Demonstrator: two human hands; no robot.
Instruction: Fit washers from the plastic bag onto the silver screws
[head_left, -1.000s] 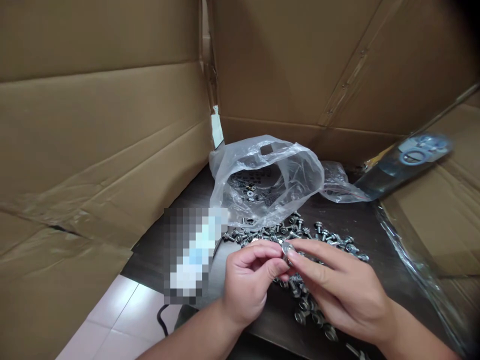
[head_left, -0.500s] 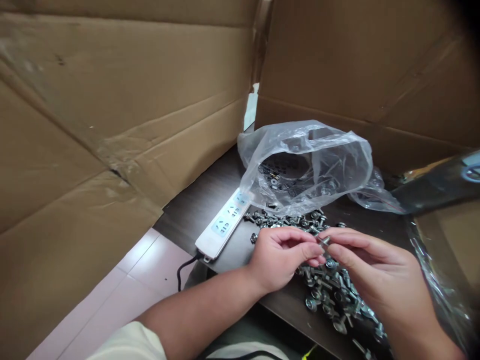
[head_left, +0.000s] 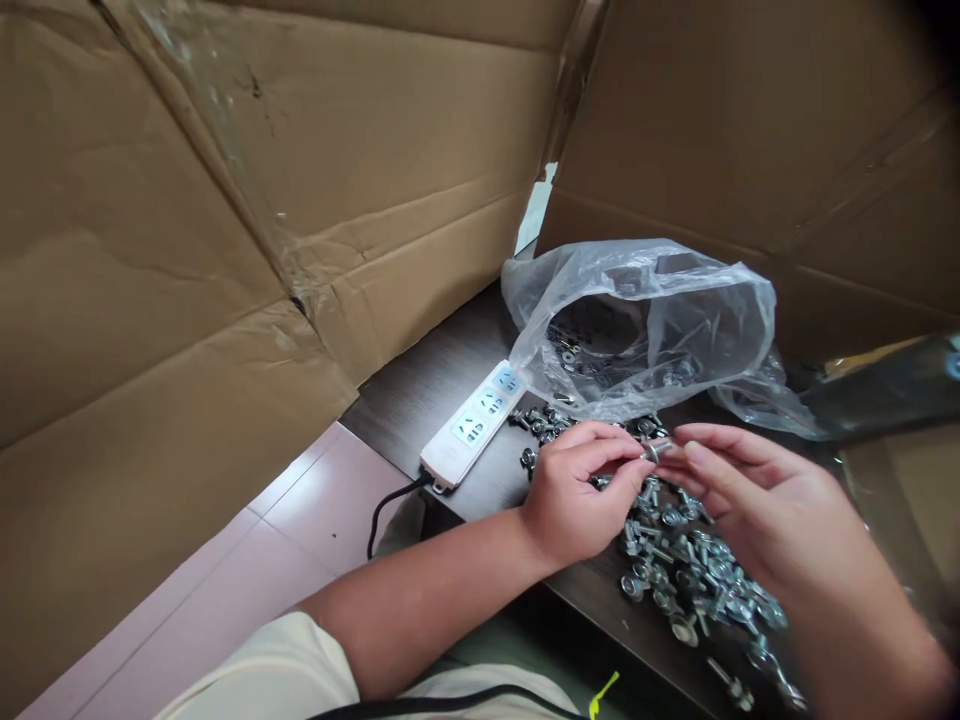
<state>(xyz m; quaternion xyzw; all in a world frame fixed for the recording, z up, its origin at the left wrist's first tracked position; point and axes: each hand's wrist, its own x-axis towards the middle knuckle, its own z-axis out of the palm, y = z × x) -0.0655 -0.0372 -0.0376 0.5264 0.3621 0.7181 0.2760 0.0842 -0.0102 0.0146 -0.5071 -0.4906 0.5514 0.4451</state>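
Note:
My left hand (head_left: 589, 485) is closed in a pinch on the head end of a small metal bolt (head_left: 659, 449), which seems to carry a washer. The bolt's shank points right, towards my right hand (head_left: 765, 500). There the thumb and fingertips are drawn together close to the shank's tip; whatever sits between them is too small or hidden to make out. Under and around both hands spreads a heap of loose bolts with washers (head_left: 701, 575) on the dark table (head_left: 431, 350). Part of the heap is hidden by the hands.
A crumpled clear plastic bag (head_left: 637, 385) with small dark parts inside lies behind the heap. Left of it is a white power strip (head_left: 469, 435) with a black cord (head_left: 386, 505). Cardboard walls (head_left: 420, 150) enclose the back and left. A dark wrapped object (head_left: 885, 390) is at right.
My view has shifted a little, so the table and bag sit further right. The right fingertips have drawn back from the bolt, and more of its shank shows at the left fingertips.

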